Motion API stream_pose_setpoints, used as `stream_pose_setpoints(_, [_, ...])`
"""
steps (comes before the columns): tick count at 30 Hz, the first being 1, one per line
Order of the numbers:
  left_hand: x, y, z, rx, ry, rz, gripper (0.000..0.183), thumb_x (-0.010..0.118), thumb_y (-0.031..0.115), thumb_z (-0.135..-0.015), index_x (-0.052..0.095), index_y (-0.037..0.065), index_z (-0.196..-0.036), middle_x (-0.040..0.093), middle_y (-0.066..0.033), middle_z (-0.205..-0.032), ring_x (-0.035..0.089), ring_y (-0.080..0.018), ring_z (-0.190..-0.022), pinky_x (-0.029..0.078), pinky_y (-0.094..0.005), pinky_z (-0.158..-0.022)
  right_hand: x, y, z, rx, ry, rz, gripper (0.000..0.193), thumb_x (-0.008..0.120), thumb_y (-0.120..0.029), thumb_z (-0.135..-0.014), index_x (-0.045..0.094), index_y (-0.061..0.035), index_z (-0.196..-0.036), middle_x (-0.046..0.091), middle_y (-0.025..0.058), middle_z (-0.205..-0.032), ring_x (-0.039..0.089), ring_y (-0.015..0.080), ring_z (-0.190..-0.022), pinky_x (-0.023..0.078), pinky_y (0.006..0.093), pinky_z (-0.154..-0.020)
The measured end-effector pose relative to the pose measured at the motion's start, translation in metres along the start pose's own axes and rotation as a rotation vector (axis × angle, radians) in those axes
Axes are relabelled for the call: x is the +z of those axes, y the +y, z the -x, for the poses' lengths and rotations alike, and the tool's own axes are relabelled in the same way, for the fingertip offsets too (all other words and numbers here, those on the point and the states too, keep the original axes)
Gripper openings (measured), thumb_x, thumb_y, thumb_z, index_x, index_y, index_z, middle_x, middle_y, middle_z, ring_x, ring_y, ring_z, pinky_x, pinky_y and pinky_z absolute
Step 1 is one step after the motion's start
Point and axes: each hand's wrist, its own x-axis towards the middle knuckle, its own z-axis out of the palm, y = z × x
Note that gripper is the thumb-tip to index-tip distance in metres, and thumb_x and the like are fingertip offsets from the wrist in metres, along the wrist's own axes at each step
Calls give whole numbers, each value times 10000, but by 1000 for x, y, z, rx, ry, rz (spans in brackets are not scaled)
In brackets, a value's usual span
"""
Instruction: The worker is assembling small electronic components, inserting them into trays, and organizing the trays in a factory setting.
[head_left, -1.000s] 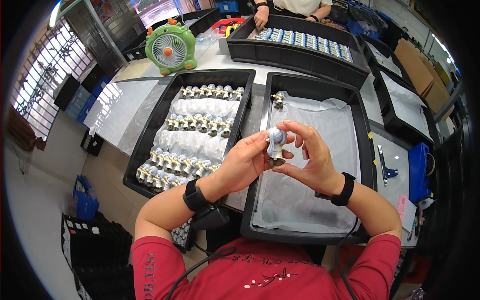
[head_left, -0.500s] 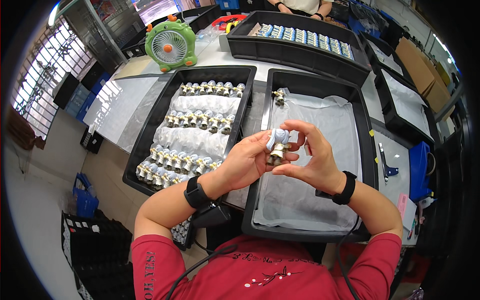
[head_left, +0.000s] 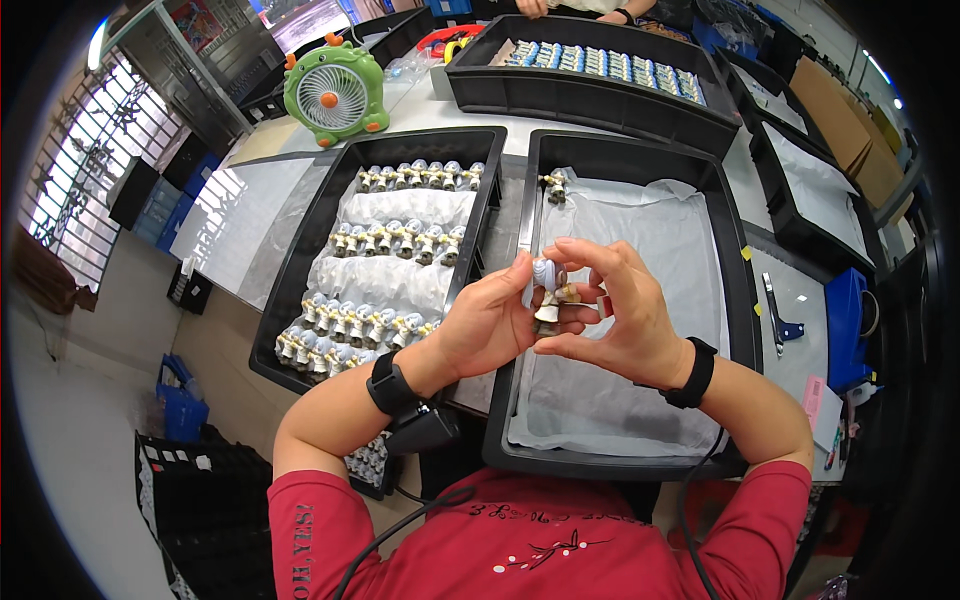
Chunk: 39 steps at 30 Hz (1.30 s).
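A small painted figurine [head_left: 546, 296] with pale blue-grey hair and white clothing is held upright between my two hands, above the right-hand black tray [head_left: 741, 330]. My left hand [head_left: 490, 318] grips it from the left, thumb along its side. Curved around its other side, my right hand [head_left: 622, 310] has its forefinger at the figurine's head and its thumb near the feet. A single similar figurine [head_left: 555, 186] stands in that tray's far left corner, on a white paper lining [head_left: 640, 235]. To the left, another black tray [head_left: 497, 160] carries several rows of such figurines [head_left: 410, 240].
A green fan [head_left: 338, 98] stands at the far left. Behind the trays sits a large black bin [head_left: 590, 100] of blue-and-white figurines, with another person's hands [head_left: 575, 10] beyond it. At right lie a blue-handled tool [head_left: 780, 318] and a blue holder [head_left: 848, 330].
The figurine has turned in my fingers, from showing its long hair to a more side-on view. My hands stay around it, and the whole view has shifted slightly.
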Motion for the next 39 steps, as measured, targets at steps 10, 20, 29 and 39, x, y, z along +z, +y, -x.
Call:
stream_pose_setpoints(10, [3,4,3,55,-106,15,503,261,411,-977,374,61,-1319,516,-119,-1226,520,-303,-1129,422,-409,-932,-12,-3,-9,-154,-57,116,631,815,-159,-564,542,-98,-1130,596,62,-1125,514,197,-774,454,282,-602])
stream_pose_setpoints(20, [-5,16,11,128,0,-25,455,503,245,-936,367,50,-1324,540,-81,-1174,577,-239,-1069,486,-362,-875,-9,9,-11,-81,-114,117,537,813,-169,-597,572,-110,-1074,574,47,-1125,515,129,-766,382,218,-468])
stream_pose_setpoints(29, [-91,146,30,246,664,-1244,404,659,212,-816,543,29,-1158,637,-96,-972,631,-194,-875,503,-290,-754,-9,18,-9,0,-76,137,355,760,-104,-668,607,-89,-988,575,42,-1096,511,121,-736,390,218,-517])
stream_pose_setpoints(39, [-217,203,35,-139,1157,-2135,376,712,224,-732,617,64,-1058,643,-158,-1002,614,-319,-945,486,-389,-804,-7,31,-8,83,-86,144,232,719,-40,-686,618,-68,-894,581,35,-1052,458,100,-655,367,214,-517])
